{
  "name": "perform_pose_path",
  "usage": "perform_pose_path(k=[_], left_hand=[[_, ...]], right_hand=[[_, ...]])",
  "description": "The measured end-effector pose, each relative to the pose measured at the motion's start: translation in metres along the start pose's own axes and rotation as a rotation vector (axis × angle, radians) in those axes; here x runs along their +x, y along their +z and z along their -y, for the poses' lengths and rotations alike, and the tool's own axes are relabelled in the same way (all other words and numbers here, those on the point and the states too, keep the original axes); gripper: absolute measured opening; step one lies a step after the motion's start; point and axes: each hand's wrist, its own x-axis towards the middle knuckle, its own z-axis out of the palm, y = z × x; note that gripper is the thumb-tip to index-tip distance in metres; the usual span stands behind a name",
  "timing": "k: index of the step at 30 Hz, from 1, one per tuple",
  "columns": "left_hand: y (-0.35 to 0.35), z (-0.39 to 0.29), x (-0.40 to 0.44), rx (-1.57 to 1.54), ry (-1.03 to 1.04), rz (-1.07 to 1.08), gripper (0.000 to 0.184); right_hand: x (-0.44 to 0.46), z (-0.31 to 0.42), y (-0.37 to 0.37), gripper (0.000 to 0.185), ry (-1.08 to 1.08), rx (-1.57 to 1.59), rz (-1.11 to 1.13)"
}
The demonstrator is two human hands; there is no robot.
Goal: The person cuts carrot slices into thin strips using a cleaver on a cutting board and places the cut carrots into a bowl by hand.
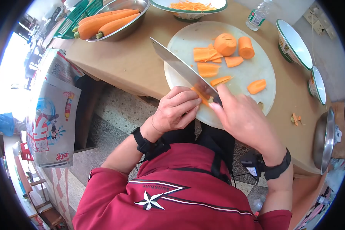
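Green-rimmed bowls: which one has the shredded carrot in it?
The green-rimmed bowl just beyond the round cutting board: orange shreds lie in it, while the larger bowl and smaller bowl at the right show none.

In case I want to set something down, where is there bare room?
On the table, between the board and the steel bowl; also right of the board, before the white bowls. The board's middle is crowded: carrot pieces, knife, left hand, right hand.
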Motion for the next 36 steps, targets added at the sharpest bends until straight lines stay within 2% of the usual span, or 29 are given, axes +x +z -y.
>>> perform_pose_path(k=[5, 7, 10, 17, 36], left_hand=[[-0.001, -0.003, -0.001, 0.002, -0.013, -0.003, 0.025], [0.000, -0.003, -0.001, -0.003, -0.007, -0.019, 0.025], [0.001, -0.002, -0.002, -0.002, -0.003, -0.029, 0.025], [0.001, -0.001, -0.004, -0.011, -0.004, -0.042, 0.024], [0.000, 0.000, -0.003, -0.023, -0.008, -0.014, 0.022]], right_hand=[[-0.015, -0.004, 0.004, 0.023, -0.011, 0.011, -0.063], [-0.030, 0.002, -0.007, 0.023, 0.112, 0.036, 0.014], [-0.048, -0.001, -0.011, 0.024, 0.184, 0.063, 0.044], [-0.065, 0.002, -0.010, 0.029, 0.163, 0.073, -0.027], [-0.059, 0.002, -0.017, 0.026, 0.180, 0.066, 0.111]])
